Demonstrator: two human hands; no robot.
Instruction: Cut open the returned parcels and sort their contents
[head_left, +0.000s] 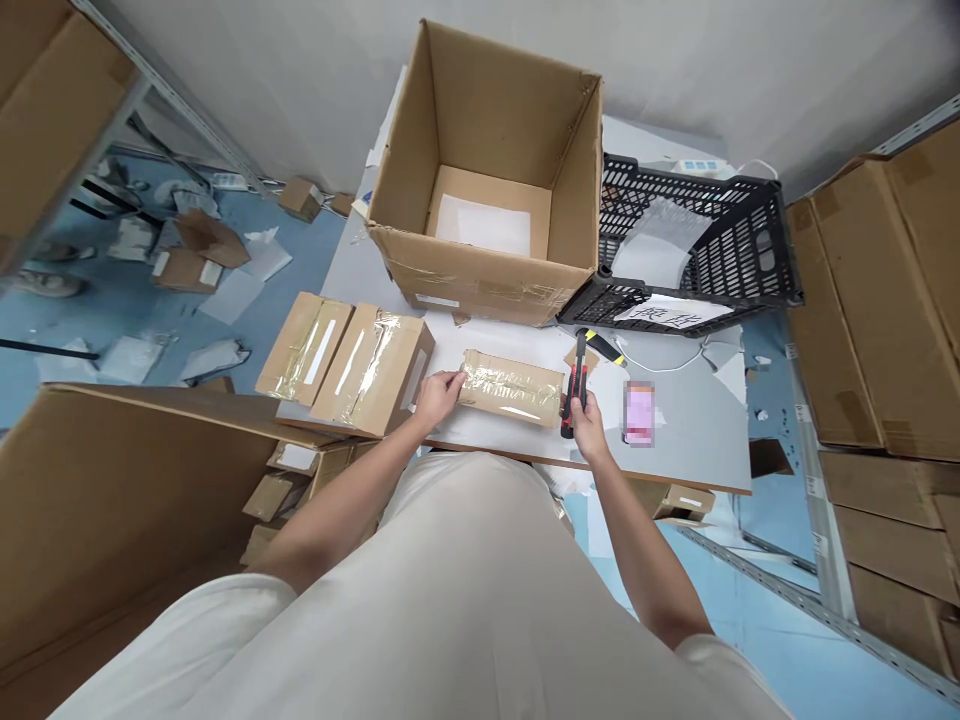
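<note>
A small cardboard box (pixel 512 388), long, flat and wrapped in shiny clear tape, lies near the table's front edge. My left hand (pixel 438 398) is closed on its left end, thumb and fingers pinching the corner. My right hand (pixel 589 424) is wrapped round a red and black utility knife (pixel 574 385), its tip pointing away from me, at the box's right end. Whether the right fingers also touch the box is hard to see. Behind the knife lies a black and yellow cutter (pixel 604 346). To the right a phone (pixel 640 413) with a pink screen lies on the table.
Two taped cartons (pixel 369 370) (pixel 306 347) stand at the left of the table (pixel 690 440). At the back are a tall open carton (pixel 487 265) with white paper inside and a black plastic crate (pixel 757 240) holding bubble wrap. Stacked cartons (pixel 862 300) fill the right side.
</note>
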